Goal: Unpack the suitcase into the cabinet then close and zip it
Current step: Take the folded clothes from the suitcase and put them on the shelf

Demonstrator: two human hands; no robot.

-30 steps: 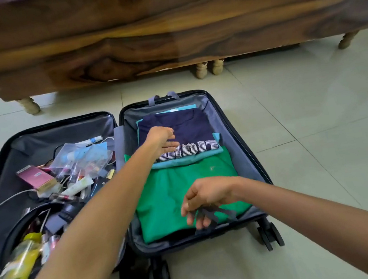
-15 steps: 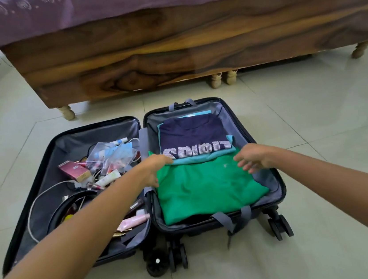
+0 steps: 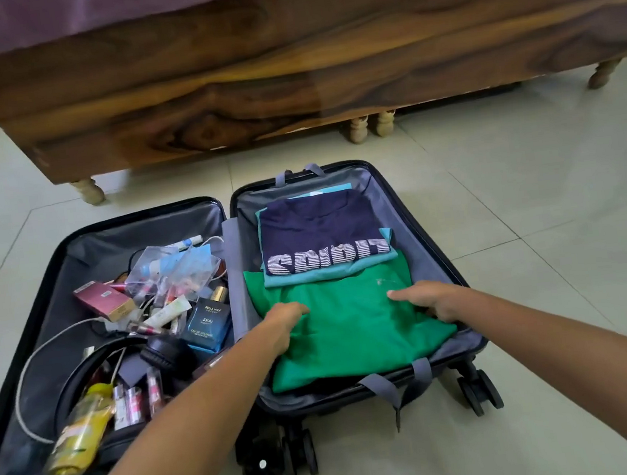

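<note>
The black suitcase (image 3: 420,248) lies open flat on the floor. Its right half holds folded clothes: a green shirt (image 3: 355,331) nearest me, and beyond it a navy shirt (image 3: 318,225) with striped lettering on top of a teal one (image 3: 332,272). My left hand (image 3: 286,321) grips the green shirt's left edge, fingers curled into the fabric. At the right edge my right hand (image 3: 430,300) holds it, thumb on top. The grey packing straps (image 3: 387,386) hang loose over the near rim. No cabinet is in view.
The left half (image 3: 80,246) is full of loose toiletries: a blue perfume box (image 3: 205,321), a yellow bottle (image 3: 79,435), a pink box (image 3: 104,300), a clear pouch (image 3: 173,270), black headphones (image 3: 160,352) and a white cable (image 3: 18,388). A wooden bed (image 3: 285,83) stands just beyond.
My right hand let go of the grey strap and went to the green shirt's right edge. My left hand came off the navy shirt and now grips the green shirt's left edge.
</note>
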